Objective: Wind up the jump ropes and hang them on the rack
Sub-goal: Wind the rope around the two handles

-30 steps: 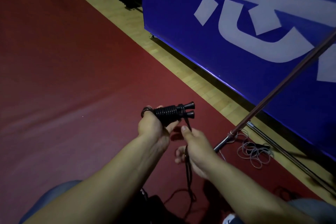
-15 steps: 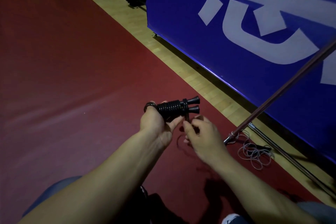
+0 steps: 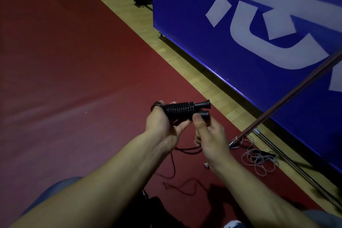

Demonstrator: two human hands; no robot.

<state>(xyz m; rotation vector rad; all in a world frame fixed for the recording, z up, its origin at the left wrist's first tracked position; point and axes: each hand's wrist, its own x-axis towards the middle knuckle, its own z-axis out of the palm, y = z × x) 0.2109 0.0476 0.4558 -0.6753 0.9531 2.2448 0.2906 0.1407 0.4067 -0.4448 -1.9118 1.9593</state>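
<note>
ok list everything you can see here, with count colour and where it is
jump rope handles: two, black, side by side, rope wound round them, in the left hand
loose rope: one, dark, trailing below the hands to the floor
banner: one, blue with white marks, upper right
rack pole: one, dark metal, slanting at right
coiled cord: one, pale grey, on the floor by the pole's foot
floor: red, with a wooden strip beside the banner
left hand: grips the handles
right hand: pinches the rope by the handle ends
</note>
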